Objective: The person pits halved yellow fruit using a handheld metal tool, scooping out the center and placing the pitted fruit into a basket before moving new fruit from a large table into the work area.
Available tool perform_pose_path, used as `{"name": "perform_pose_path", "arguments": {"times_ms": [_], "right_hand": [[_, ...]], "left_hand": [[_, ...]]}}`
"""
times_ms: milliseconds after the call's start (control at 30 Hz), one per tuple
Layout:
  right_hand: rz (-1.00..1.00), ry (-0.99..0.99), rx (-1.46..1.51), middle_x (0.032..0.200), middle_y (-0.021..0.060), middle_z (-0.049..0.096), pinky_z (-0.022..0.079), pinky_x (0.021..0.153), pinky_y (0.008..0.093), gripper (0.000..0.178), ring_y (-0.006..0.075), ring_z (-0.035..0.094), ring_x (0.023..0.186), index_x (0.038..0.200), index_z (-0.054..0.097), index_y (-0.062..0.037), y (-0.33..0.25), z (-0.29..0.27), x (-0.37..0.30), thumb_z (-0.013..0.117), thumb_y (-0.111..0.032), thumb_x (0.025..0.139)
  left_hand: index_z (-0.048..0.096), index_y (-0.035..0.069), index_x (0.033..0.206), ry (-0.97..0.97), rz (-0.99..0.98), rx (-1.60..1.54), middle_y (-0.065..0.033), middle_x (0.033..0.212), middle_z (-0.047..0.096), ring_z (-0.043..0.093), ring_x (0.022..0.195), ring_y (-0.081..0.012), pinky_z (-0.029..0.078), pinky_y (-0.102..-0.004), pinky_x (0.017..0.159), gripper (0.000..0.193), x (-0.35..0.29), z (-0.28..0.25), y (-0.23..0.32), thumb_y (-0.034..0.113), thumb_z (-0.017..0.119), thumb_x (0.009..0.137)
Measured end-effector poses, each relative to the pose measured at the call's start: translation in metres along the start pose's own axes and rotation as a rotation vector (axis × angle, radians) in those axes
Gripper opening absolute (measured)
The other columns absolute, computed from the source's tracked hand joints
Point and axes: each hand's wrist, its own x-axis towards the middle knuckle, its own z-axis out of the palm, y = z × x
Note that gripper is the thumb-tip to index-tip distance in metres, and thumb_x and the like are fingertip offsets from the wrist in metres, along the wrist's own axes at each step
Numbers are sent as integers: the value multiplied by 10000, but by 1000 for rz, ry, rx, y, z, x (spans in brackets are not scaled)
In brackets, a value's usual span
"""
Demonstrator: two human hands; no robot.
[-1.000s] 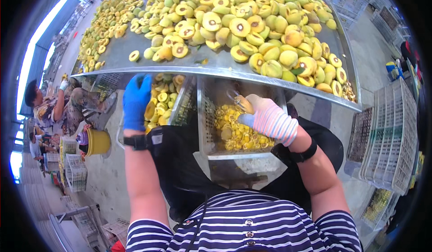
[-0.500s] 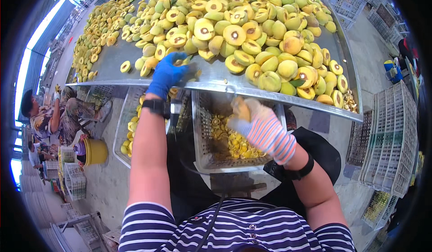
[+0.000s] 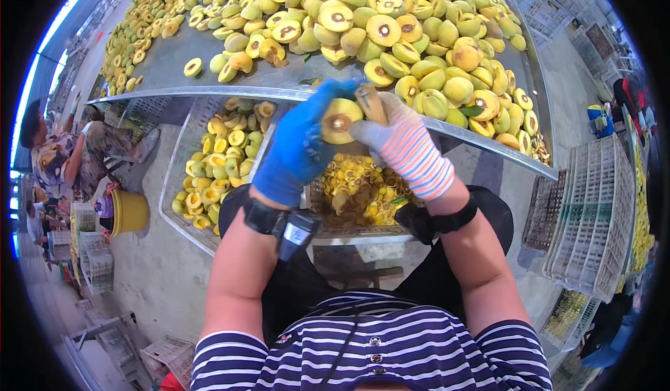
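In its blue glove, my left hand point(image 3: 294, 147) grips a halved yellow peach point(image 3: 340, 120), the cut face with its brown centre turned up. My right hand point(image 3: 410, 145), in a striped knit glove, is closed round a tool with a light wooden handle point(image 3: 372, 105); the tool's working end cannot be made out. Both hands meet just off the metal table's edge point(image 3: 279, 92). Under them is a crate point(image 3: 363, 236) with small yellow scraps and brown bits. On the table lies a large heap of halved peaches point(image 3: 391, 32).
Left of my knees stands a crate point(image 3: 174, 209) of peach halves with hollowed centres. A yellow bucket point(image 3: 130, 211) and a seated person point(image 3: 59, 143) are farther left. Stacked plastic crates point(image 3: 590, 216) stand at the right, beyond the table's raised corner.
My left hand has come back from the table toward the right, now with a peach half. My right hand has risen slightly to meet it, still holding the wooden-handled tool.
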Motion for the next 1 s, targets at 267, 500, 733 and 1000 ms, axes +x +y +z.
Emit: {"name": "perform_pose_path", "arguments": {"times_ms": [267, 500, 733, 1000], "right_hand": [[-113, 142, -603, 834, 264, 625, 489, 712, 459, 389, 435, 612, 852, 1076, 548, -11, 23, 11, -5, 663, -299, 840], [-99, 74, -486, 828, 275, 621, 484, 698, 458, 427, 442, 607, 836, 1055, 524, 32, 39, 12, 4, 668, -298, 825], [-123, 92, -474, 833, 273, 626, 488, 721, 471, 378, 449, 608, 854, 1047, 518, 28, 41, 14, 3, 632, -262, 832], [45, 92, -616, 839, 259, 632, 491, 731, 466, 308, 436, 615, 856, 1002, 552, 14, 41, 17, 11, 616, -224, 818]], "left_hand": [[388, -42, 1349, 320, -43, -448, -227, 1361, 471, 507, 1221, -377, 408, -483, 1044, 516, 15, 29, -13, 81, 606, 897], [453, -2, 1297, 329, -315, -1101, -242, 1326, 494, 491, 1233, -392, 421, -527, 1025, 445, 18, 31, -3, 331, 335, 1026], [494, 7, 1247, 420, -416, -940, -159, 1161, 593, 604, 1077, -292, 512, -429, 933, 371, 29, 40, 11, 271, 376, 1014], [526, 0, 1221, 289, -111, -131, -125, 1143, 596, 621, 1017, -264, 512, -394, 929, 298, 20, 43, 7, 169, 463, 985]]}}
